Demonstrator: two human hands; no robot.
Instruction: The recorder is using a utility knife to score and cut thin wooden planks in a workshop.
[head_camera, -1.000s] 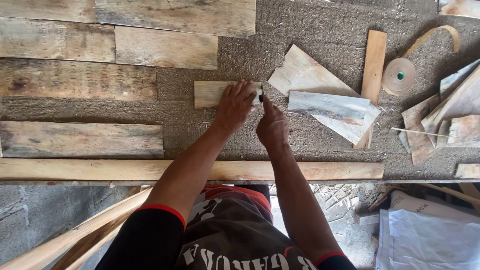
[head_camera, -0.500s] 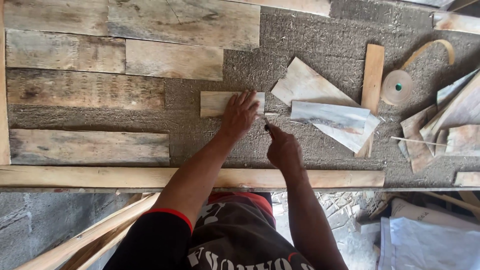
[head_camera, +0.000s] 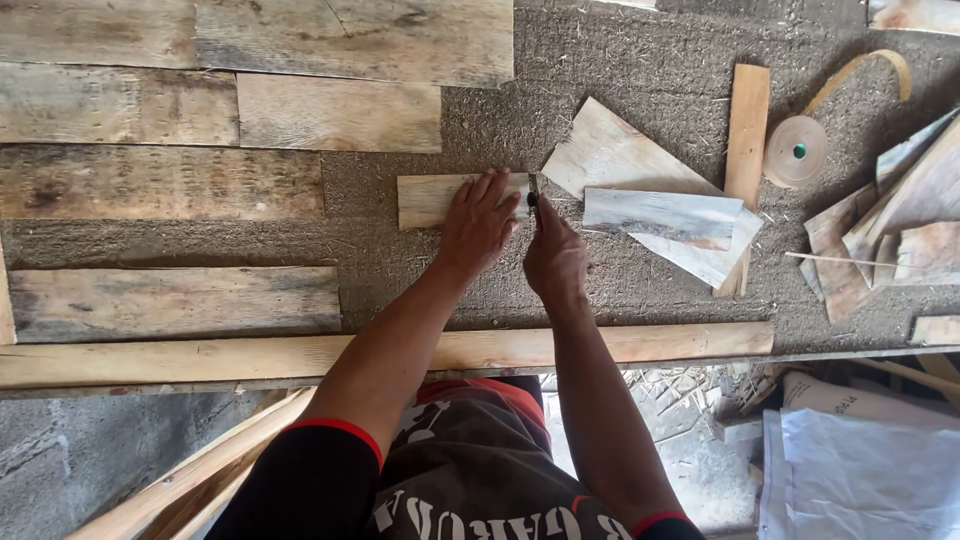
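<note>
Pressing a short pale wooden offcut flat against the coarse grey-brown fibre worktop, your left hand lies spread over its right half, palm down, fingers reaching its far edge. Your right hand is closed around a small dark-tipped marking tool, its point set at the offcut's right end. You appear to be marking or scoring that end; the next move calls for a steady hold and a straight line along the edge. Weathered grey-brown planks lie in rows to the left, and pale triangular wood scraps sit just right of the tool. Most of the tool is hidden in your fist, so its kind cannot be told, nor any mark beneath it.
</note>
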